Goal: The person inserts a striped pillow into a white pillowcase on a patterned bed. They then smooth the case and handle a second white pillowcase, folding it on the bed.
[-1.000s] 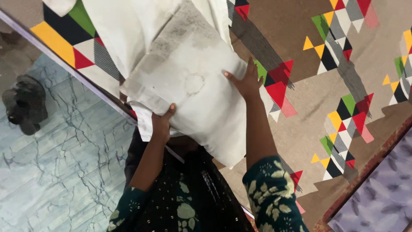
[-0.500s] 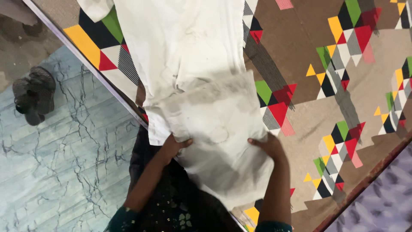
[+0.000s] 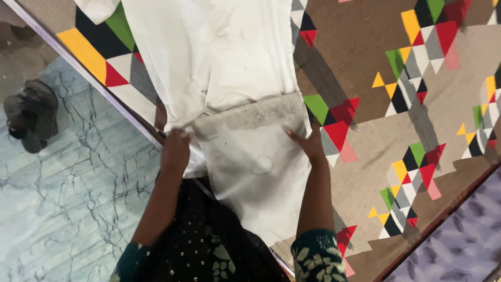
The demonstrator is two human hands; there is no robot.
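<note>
Clothing, bottom of the frame: a dark dress with pale leaf print (image 3: pixel 209 250) and two dark green patterned sleeves; the arms reach up the frame from here.
Left hand (image 3: pixel 176 149): at the left edge of the white cloth (image 3: pixel 235 104), left of centre; fingers curled down onto the cloth's edge, apparently pinching it, though the tips are hidden.
Right hand (image 3: pixel 309 143): at the right edge of the same cloth, centre of the frame; fingers spread flat and pressing, not clenched.
White cloth: lies on the patterned bed cover (image 3: pixel 376 130), running from the lower centre to the top of the frame; the near part is greyer and smudged, and a grimy band crosses between the hands.
Step in hand, as judged: the near flap looks like a fold being set and flattened, both hands holding its edges.
Next move calls for, as judged: a smoothing press along the crease, edges kept aligned, before any further fold.
Farther off: a marbled floor (image 3: pixel 62 198) at left, a dark shoe (image 3: pixel 30 117) at the far left, a grey-purple fabric (image 3: pixel 459 240) at lower right.
</note>
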